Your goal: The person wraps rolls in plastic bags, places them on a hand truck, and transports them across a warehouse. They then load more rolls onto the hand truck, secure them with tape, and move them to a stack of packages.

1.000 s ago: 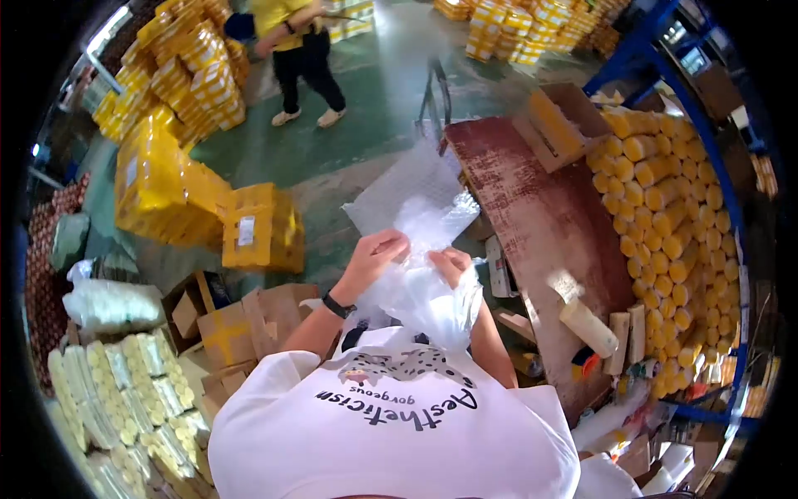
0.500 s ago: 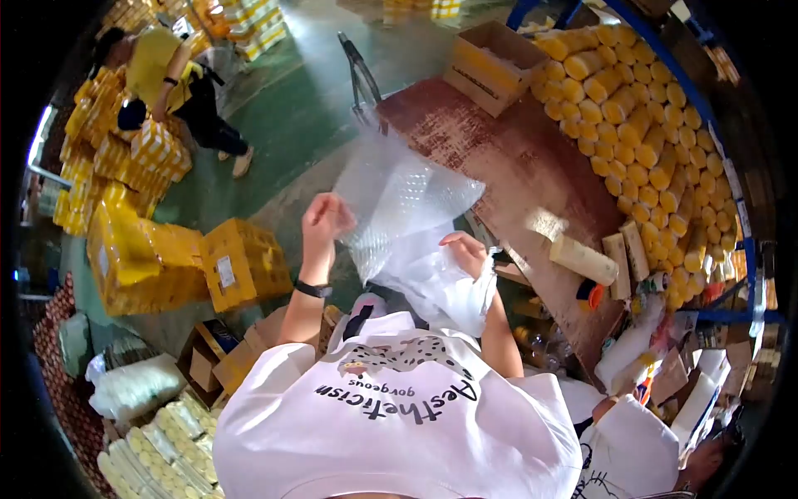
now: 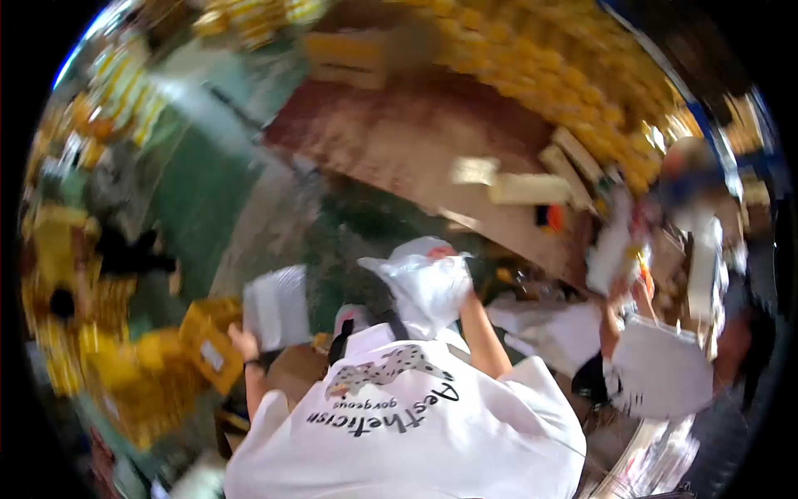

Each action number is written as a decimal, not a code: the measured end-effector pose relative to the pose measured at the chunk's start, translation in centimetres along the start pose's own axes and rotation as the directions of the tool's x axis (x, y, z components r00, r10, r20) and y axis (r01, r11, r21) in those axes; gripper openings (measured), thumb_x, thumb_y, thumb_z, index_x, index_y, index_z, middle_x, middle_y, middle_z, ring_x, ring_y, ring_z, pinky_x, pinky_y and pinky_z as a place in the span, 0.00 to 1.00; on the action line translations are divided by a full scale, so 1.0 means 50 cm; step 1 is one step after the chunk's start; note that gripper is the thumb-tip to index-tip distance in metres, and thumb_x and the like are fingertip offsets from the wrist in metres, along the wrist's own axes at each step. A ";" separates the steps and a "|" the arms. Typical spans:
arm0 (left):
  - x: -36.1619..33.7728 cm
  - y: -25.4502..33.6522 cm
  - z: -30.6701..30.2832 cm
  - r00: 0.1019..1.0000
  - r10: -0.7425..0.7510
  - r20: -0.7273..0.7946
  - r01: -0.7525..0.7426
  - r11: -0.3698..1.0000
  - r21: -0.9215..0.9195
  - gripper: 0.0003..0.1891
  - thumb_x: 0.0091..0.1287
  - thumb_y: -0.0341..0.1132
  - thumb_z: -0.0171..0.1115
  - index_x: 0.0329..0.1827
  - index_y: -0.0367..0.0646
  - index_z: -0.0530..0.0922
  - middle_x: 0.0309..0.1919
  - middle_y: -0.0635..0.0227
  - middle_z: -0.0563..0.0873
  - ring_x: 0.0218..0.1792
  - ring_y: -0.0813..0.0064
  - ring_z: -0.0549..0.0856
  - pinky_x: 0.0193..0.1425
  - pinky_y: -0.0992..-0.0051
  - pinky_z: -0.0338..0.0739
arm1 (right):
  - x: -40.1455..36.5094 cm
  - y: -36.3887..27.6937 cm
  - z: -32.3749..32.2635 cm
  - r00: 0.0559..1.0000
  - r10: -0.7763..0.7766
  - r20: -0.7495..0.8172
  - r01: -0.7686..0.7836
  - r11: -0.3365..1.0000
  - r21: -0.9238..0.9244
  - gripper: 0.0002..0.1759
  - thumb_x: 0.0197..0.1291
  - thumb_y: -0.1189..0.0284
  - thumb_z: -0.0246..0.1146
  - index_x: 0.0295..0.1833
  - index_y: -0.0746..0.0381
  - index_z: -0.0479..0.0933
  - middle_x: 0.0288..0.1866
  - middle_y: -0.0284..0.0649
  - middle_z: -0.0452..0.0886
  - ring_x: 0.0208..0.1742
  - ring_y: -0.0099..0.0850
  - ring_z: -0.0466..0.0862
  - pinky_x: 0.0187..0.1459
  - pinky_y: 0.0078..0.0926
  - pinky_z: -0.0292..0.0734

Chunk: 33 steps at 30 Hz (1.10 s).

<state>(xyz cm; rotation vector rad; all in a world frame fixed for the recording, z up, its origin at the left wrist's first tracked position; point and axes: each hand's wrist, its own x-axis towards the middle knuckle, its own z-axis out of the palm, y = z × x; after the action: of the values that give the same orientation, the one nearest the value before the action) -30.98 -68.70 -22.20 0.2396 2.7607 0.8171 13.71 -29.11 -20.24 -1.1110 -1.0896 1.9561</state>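
Note:
Out to the left, my left hand (image 3: 243, 342) pinches the edge of a bubble wrap bag (image 3: 277, 308), which hangs beside a yellow carton. My right hand (image 3: 440, 253) is in front of my body, closed on a crumpled white plastic bag (image 3: 420, 287). The plastic bunches around that hand and wrist and hides most of the fingers. The two bags are apart. Motion blurs much of the view.
A worn reddish board (image 3: 374, 133) lies ahead, with a pale roll (image 3: 529, 189) on it. Yellow rolls (image 3: 532, 75) are piled behind. Yellow cartons (image 3: 141, 374) stand at left. A co-worker (image 3: 665, 366) in white works at right; another person (image 3: 133, 254) bends at far left.
My left hand has moved left and down, carrying the bubble wrap bag away from the white plastic bag. The right hand has moved slightly left. The view has turned right.

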 end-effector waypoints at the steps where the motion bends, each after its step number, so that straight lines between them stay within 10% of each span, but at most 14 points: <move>1: 0.013 -0.108 0.030 0.996 -0.014 -0.089 -0.005 0.979 -0.204 0.16 0.59 0.27 0.50 0.51 0.34 0.68 0.42 0.52 0.79 0.44 0.54 0.78 0.49 0.65 0.72 | -0.024 -0.010 -0.009 0.977 -0.199 0.071 0.210 0.949 -0.237 0.10 0.57 0.74 0.56 0.43 0.62 0.77 0.43 0.35 0.77 0.45 0.27 0.75 0.49 0.24 0.71; 2: -0.005 -0.085 0.010 0.988 -0.148 -0.050 0.152 0.986 0.074 0.16 0.59 0.26 0.50 0.50 0.32 0.69 0.43 0.51 0.79 0.44 0.54 0.78 0.50 0.64 0.71 | -0.048 -0.031 0.008 0.919 -0.346 0.190 0.395 0.801 -0.450 0.11 0.55 0.76 0.56 0.44 0.61 0.77 0.44 0.36 0.76 0.48 0.28 0.75 0.52 0.24 0.70; 3: 0.007 -0.201 0.042 0.981 0.035 -0.189 -0.006 0.989 0.149 0.15 0.60 0.28 0.51 0.49 0.32 0.70 0.45 0.49 0.80 0.43 0.52 0.78 0.49 0.62 0.72 | -0.098 -0.131 0.088 0.976 -0.201 0.083 0.214 0.955 -0.205 0.09 0.56 0.75 0.55 0.43 0.64 0.74 0.41 0.38 0.78 0.42 0.29 0.77 0.47 0.24 0.74; 8: -0.047 -0.119 0.053 0.950 -0.313 0.014 0.244 0.769 0.591 0.31 0.49 0.47 0.65 0.53 0.38 0.71 0.53 0.47 0.74 0.55 0.56 0.74 0.54 0.59 0.71 | -0.081 -0.081 0.089 0.997 -0.050 0.051 0.023 0.899 0.438 0.12 0.58 0.73 0.56 0.47 0.64 0.72 0.44 0.39 0.78 0.45 0.29 0.78 0.49 0.27 0.74; 9: -0.032 -0.107 0.079 0.978 -0.087 0.188 -0.045 0.797 0.603 0.41 0.39 0.47 0.73 0.57 0.38 0.67 0.57 0.49 0.71 0.58 0.54 0.70 0.59 0.59 0.67 | -0.084 -0.091 0.101 0.993 -0.108 0.037 0.080 0.891 0.446 0.14 0.58 0.73 0.56 0.49 0.64 0.72 0.46 0.40 0.77 0.46 0.30 0.77 0.50 0.28 0.74; 11: -0.073 0.069 0.107 0.749 0.439 0.495 -0.446 0.888 -0.113 0.52 0.35 0.34 0.77 0.67 0.36 0.57 0.62 0.51 0.66 0.65 0.53 0.61 0.68 0.63 0.56 | -0.081 -0.101 0.127 0.985 -0.172 0.035 0.108 0.753 0.649 0.18 0.58 0.71 0.57 0.54 0.64 0.71 0.49 0.41 0.77 0.48 0.33 0.78 0.52 0.30 0.74; 15: -0.314 0.569 0.071 0.303 0.711 0.634 -0.186 0.697 -0.693 0.44 0.43 0.32 0.72 0.66 0.37 0.59 0.63 0.54 0.64 0.65 0.58 0.61 0.68 0.64 0.56 | -0.138 -0.263 0.252 0.983 -0.141 0.119 0.019 0.719 0.695 0.19 0.61 0.69 0.56 0.56 0.63 0.70 0.48 0.40 0.78 0.49 0.33 0.78 0.51 0.33 0.74; 19: -0.372 0.700 0.161 0.326 0.752 0.574 -0.109 0.632 -0.767 0.36 0.49 0.32 0.67 0.63 0.38 0.62 0.62 0.55 0.66 0.63 0.59 0.65 0.65 0.63 0.60 | -0.156 -0.345 0.296 0.971 -0.088 0.222 -0.129 0.587 0.799 0.17 0.62 0.70 0.55 0.56 0.62 0.70 0.46 0.39 0.78 0.48 0.33 0.78 0.49 0.35 0.75; 21: -0.351 0.733 0.204 0.429 0.729 0.533 -0.138 0.636 -0.759 0.32 0.52 0.31 0.64 0.62 0.39 0.64 0.62 0.55 0.68 0.62 0.59 0.67 0.64 0.62 0.62 | -0.055 -0.321 0.244 0.889 0.202 0.411 -0.450 0.546 0.706 0.15 0.60 0.71 0.57 0.52 0.61 0.71 0.44 0.37 0.77 0.43 0.33 0.78 0.42 0.35 0.77; 23: -0.302 0.747 0.249 0.555 0.709 0.435 -0.249 0.641 -0.726 0.29 0.55 0.31 0.62 0.61 0.39 0.65 0.61 0.56 0.69 0.61 0.59 0.69 0.63 0.61 0.64 | -0.040 -0.387 0.163 0.984 -0.110 0.141 0.078 0.974 0.214 0.20 0.55 0.77 0.59 0.55 0.61 0.68 0.46 0.37 0.75 0.44 0.30 0.77 0.42 0.31 0.76; 26: -0.235 0.758 0.287 0.531 0.845 0.066 -0.731 0.497 -0.468 0.22 0.57 0.28 0.58 0.56 0.38 0.69 0.57 0.56 0.72 0.57 0.58 0.73 0.60 0.62 0.67 | -0.059 -0.516 -0.010 0.805 -0.593 0.017 0.508 0.674 -0.536 0.20 0.54 0.77 0.59 0.53 0.63 0.66 0.44 0.39 0.73 0.42 0.28 0.77 0.39 0.26 0.76; 28: -0.219 0.769 0.296 0.279 0.933 -0.229 -0.955 0.295 0.038 0.16 0.57 0.25 0.56 0.49 0.35 0.73 0.51 0.56 0.76 0.51 0.55 0.76 0.56 0.63 0.69 | 0.014 -0.501 -0.219 0.709 -0.701 -0.076 0.387 0.477 -0.789 0.24 0.54 0.74 0.61 0.57 0.61 0.65 0.47 0.45 0.72 0.45 0.37 0.77 0.43 0.32 0.76; 32: -0.338 0.860 0.240 0.560 0.826 0.067 -0.827 0.552 0.105 0.15 0.55 0.18 0.47 0.46 0.32 0.73 0.42 0.54 0.74 0.44 0.50 0.75 0.48 0.66 0.70 | 0.142 -0.562 -0.746 0.599 -0.608 -0.521 0.142 0.721 -0.678 0.25 0.54 0.74 0.59 0.58 0.67 0.65 0.47 0.46 0.75 0.47 0.38 0.76 0.47 0.36 0.72; 33: -0.362 0.863 0.241 0.581 0.812 0.060 -0.809 0.569 0.146 0.16 0.56 0.20 0.47 0.47 0.35 0.74 0.43 0.56 0.74 0.45 0.53 0.76 0.48 0.66 0.70 | 0.129 -0.598 -0.852 0.530 -0.731 -0.429 -0.095 0.452 -0.887 0.18 0.52 0.75 0.60 0.49 0.69 0.71 0.44 0.51 0.78 0.46 0.35 0.78 0.46 0.34 0.72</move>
<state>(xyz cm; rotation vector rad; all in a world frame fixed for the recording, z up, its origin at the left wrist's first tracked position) -6.57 -30.87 -4.62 1.6486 2.6423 0.7423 52.21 4.69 -9.14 -1.7743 -1.5698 0.2470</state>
